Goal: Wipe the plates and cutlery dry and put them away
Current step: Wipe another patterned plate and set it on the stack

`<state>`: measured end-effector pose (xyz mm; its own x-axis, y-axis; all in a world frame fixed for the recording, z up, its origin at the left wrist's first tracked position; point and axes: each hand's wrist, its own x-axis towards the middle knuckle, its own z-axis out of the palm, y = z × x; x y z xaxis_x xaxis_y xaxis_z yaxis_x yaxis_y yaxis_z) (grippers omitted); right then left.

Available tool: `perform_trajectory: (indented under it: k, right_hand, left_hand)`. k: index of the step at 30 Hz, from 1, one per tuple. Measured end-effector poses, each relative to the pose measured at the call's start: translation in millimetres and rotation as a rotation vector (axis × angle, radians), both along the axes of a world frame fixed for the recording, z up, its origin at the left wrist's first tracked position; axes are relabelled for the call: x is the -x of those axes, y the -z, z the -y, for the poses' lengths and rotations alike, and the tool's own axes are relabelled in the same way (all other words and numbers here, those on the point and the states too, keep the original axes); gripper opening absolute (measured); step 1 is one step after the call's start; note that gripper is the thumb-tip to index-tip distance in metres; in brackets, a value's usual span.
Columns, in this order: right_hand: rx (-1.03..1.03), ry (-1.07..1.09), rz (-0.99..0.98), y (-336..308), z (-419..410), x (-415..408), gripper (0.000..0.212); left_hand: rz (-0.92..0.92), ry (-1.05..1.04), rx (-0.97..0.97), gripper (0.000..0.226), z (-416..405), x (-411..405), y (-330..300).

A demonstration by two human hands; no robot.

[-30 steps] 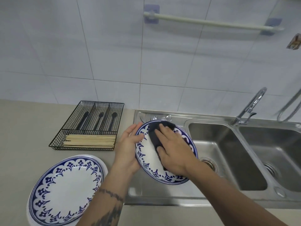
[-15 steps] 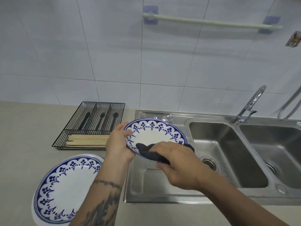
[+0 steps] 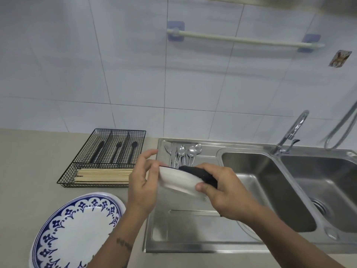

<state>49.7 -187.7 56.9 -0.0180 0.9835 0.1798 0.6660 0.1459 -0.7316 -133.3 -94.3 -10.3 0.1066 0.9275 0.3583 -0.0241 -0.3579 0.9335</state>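
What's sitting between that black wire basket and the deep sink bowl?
In the head view, between the wire basket and the sink bowl lies the steel draining board with loose spoons and forks, and above it both hands hold a plate.

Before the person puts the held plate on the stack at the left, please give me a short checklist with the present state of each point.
1. Left hand holds the plate at its left edge: ok.
2. Right hand pinches the dark cloth on the plate's right rim: ok.
3. Plate underside wiped dry: cannot tell.
4. Stack of patterned plates on the counter has a free top: ok.
5. Metal cutlery on the sink's drainboard dried and put away: not ok.
6. Wire tray within reach for the cutlery: ok.
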Motion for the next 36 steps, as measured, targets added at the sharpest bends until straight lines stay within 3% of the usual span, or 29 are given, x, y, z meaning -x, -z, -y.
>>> perform_trajectory:
  k: [6, 10, 16, 21, 26, 29, 34, 36]
  right_hand:
    - [0.021, 0.033, -0.263, -3, 3, -13, 0.034]
    - [-0.043, 0.109, -0.348, 5, 3, -21, 0.037]
    - [-0.506, 0.335, 0.108, 33, -6, 3, 0.052]
    - [-0.549, 0.237, 0.344, 31, -7, 12, 0.05]
    - [-0.471, 0.112, 0.43, 22, 3, 17, 0.054]
    - [-0.455, 0.198, 0.46, 7, -8, 11, 0.047]
    - [-0.436, 0.221, 0.495, 4, -25, 14, 0.058]
    - [-0.452, 0.264, 0.384, 12, -27, 6, 0.057]
  left_hand:
    - [0.006, 0.126, -0.098, 0.027, 2, -2, -16]
    - [-0.06, 0.076, -0.106, 0.026, 7, -12, -27]
    - [-0.085, -0.064, 0.028, 0.026, 3, -32, -43]
    - [-0.068, -0.11, 0.129, 0.029, -4, -40, -48]
    - [-0.03, -0.11, 0.184, 0.026, -7, -36, -54]
    - [-0.01, -0.083, 0.203, 0.026, -6, -40, -56]
    - [0.124, -0.034, 0.26, 0.028, -3, -40, -70]
    - [0.203, -0.045, 0.309, 0.028, -6, -35, -71]
